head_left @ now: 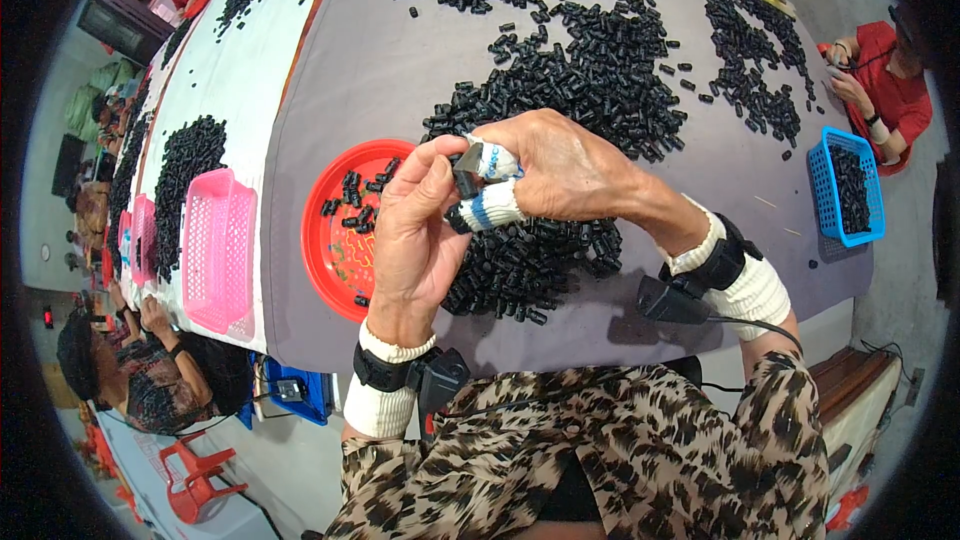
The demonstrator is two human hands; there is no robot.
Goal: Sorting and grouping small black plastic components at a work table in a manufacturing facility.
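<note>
Both hands meet over the table, in front of a heap of small black cylindrical parts (570, 80). My left hand (410, 230) pinches one small black part (466, 184) between thumb and fingers. My right hand (570, 165) is closed around a small grey metal blade (470, 155), whose edge lies against that part. White wrapping with blue marks covers some right fingers. A red round tray (318, 230) with several black parts lies left of my left hand, partly hidden by it.
A pink basket (218, 250) stands at the left, and a blue basket (866, 195) with black parts at the right. More black parts cover the grey tablecloth (345, 60). Other people (890, 80) sit around the tables. A red plastic stool (195, 480) stands at lower left.
</note>
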